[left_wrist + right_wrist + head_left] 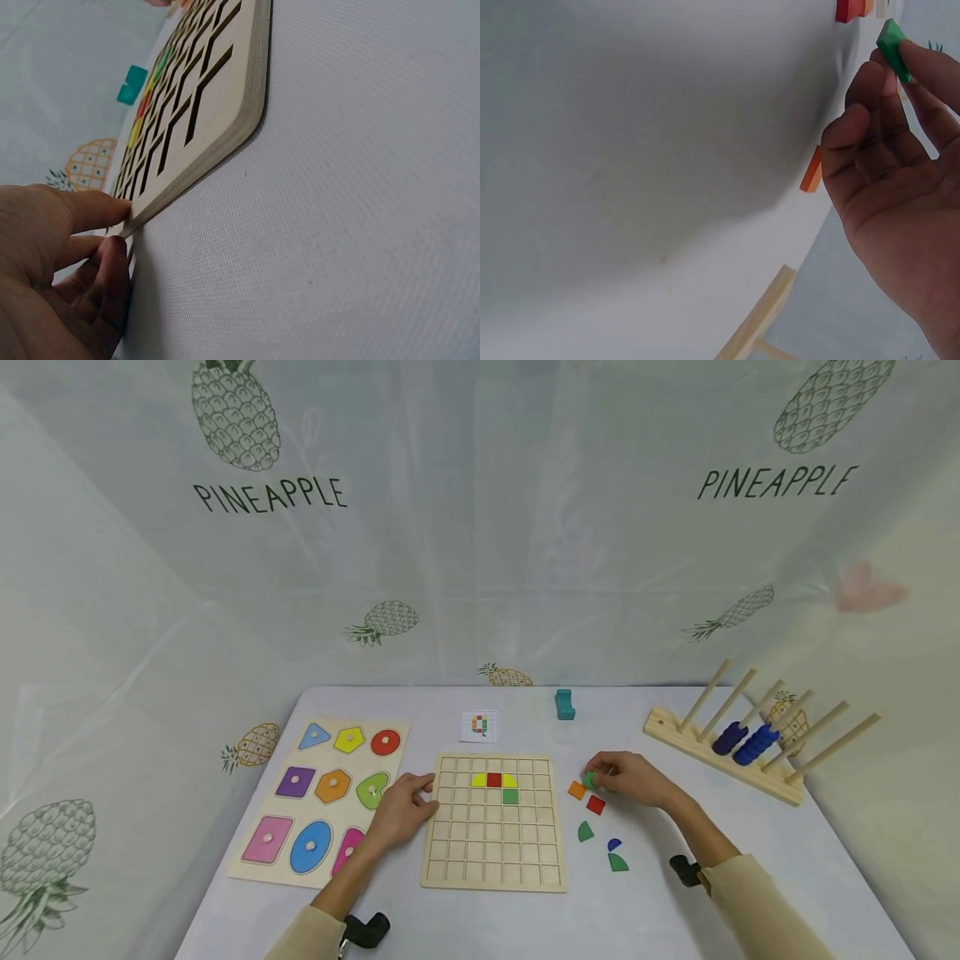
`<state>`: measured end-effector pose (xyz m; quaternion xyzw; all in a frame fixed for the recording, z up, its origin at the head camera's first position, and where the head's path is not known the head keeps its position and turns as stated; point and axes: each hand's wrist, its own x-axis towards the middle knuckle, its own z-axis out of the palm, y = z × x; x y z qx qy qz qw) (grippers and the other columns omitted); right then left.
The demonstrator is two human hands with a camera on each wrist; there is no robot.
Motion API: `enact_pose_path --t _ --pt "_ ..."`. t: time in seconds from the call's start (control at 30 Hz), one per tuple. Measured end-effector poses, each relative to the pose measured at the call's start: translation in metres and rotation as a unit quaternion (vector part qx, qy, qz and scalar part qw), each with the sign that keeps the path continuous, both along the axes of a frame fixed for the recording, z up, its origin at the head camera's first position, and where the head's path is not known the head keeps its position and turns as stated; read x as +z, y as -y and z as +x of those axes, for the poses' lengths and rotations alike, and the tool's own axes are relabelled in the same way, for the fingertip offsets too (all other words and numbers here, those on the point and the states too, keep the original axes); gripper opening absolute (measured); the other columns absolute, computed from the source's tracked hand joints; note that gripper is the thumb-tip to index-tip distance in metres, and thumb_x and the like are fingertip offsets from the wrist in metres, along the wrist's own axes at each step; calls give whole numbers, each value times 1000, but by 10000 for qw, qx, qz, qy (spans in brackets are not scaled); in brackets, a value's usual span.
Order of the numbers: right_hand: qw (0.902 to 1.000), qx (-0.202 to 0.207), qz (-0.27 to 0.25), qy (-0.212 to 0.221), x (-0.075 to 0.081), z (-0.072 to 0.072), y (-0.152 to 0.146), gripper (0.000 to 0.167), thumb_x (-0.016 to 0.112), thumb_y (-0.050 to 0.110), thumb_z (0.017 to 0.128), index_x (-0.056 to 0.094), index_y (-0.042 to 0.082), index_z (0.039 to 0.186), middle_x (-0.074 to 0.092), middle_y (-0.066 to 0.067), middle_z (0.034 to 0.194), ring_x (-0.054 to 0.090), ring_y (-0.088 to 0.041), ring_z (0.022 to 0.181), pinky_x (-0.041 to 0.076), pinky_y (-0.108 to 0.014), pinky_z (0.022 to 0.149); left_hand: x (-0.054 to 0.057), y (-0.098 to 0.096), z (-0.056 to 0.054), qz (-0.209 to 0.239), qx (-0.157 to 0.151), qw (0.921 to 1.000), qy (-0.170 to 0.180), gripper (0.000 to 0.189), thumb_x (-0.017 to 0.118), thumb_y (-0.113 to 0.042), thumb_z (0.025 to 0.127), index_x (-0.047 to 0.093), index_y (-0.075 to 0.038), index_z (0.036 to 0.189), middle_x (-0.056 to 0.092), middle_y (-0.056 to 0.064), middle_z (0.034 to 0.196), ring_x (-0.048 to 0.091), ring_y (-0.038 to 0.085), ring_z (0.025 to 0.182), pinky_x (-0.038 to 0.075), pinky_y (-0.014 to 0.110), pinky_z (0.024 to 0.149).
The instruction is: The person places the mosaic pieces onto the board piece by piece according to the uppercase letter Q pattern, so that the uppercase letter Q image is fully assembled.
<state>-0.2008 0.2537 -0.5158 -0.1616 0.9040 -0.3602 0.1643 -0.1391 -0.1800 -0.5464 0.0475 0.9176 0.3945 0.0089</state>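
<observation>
I see a wooden grid board point(493, 822) at the middle of the worktop point(750, 860), holding two yellow pieces, a red square and a green square in its upper rows. My left hand point(401, 810) rests at the board's left edge, fingers point(90, 210) loosely bent against it. My right hand point(633, 777), beside the board's right edge, pinches a small green block point(893, 46) in its fingers; the head view mostly hides the block. An orange piece point(576, 790) lies just beside.
</observation>
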Motion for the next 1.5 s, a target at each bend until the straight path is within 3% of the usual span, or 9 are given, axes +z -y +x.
enact_pose_path --t 0.33,0.77,1.03,1.3,1.5 --pt "9998 107 -183 -9 3 -2 19 13 66 17 95 71 14 106 62 1 83 57 -16 72 48 -29 63 0 0 0 -10 5 10000 2 50 77 -11 86 64 0 133 61 -1 100 58 7 74 45 23 62" --pt "9978 271 -470 -384 8 -3 48 15 65 17 96 71 14 109 65 2 91 56 -18 70 48 -28 57 0 0 0 32 -2 10000 0 50 77 -11 86 64 0 133 62 -1 100 57 7 74 45 23 62" --pt "9955 490 -632 -507 0 -3 67 14 65 20 97 72 18 109 64 5 91 52 -15 63 42 -25 53 1 0 1 29 12 10000 14 50 77 -12 86 64 -1 133 63 -1 101 58 7 75 45 23 64" --pt "9942 777 -619 -400 -4 -1 89 14 65 16 95 72 22 106 64 9 89 56 -13 77 46 -25 65 1 0 1 66 3 10000 16 49 77 -11 87 64 0 133 62 0 101 59 7 76 46 23 64" --pt "9926 941 -718 -268 -5 4 105 17 67 14 94 72 24 106 65 9 90 56 -13 75 47 -26 65 0 1 0 70 -10 10000 -7 49 76 -11 86 64 -1 133 62 -1 101 58 7 76 45 23 64"
